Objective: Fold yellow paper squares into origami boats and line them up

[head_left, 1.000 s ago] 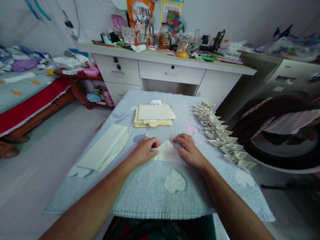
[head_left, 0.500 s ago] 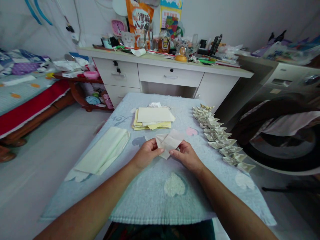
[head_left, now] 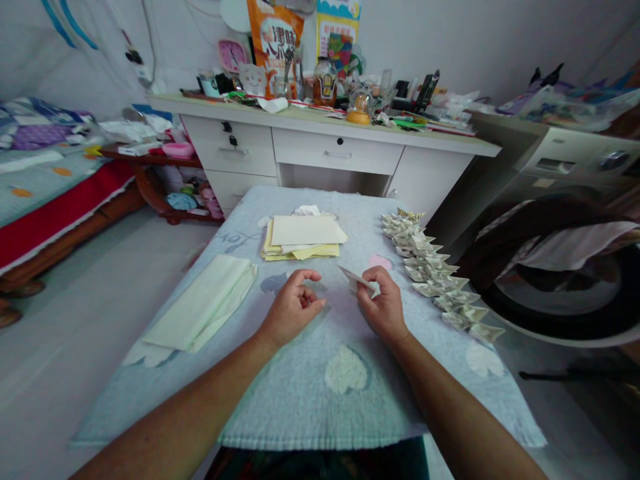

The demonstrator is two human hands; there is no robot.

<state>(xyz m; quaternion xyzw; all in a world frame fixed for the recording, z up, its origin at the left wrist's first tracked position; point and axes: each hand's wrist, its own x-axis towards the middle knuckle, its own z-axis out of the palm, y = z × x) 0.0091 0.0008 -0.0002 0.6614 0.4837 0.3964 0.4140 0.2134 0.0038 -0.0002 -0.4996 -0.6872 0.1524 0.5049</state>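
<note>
Between the thumb and fingers of my right hand (head_left: 383,303) is a small folded paper (head_left: 356,278), turned nearly edge-on. My left hand (head_left: 295,303) is off the paper, thumb and forefinger apart with a gap between them and nothing in it. Beyond the hands lies a stack of cream and yellow paper sheets (head_left: 307,230). A larger pale green folded paper (head_left: 200,303) rests to the left of my left hand. Along the right side, several folded paper boats (head_left: 430,267) stand in a nested row.
A pale blue patterned cloth (head_left: 300,393) covers the table. Behind it stands a white desk (head_left: 340,150) crowded with jars, packets and small items. A washing machine (head_left: 565,173) with clothes in its door is at right, a bed (head_left: 60,207) at left.
My left hand has let go of the folded paper and moved slightly away. My right hand has shifted a little right and turned the paper from flat-facing to nearly edge-on.
</note>
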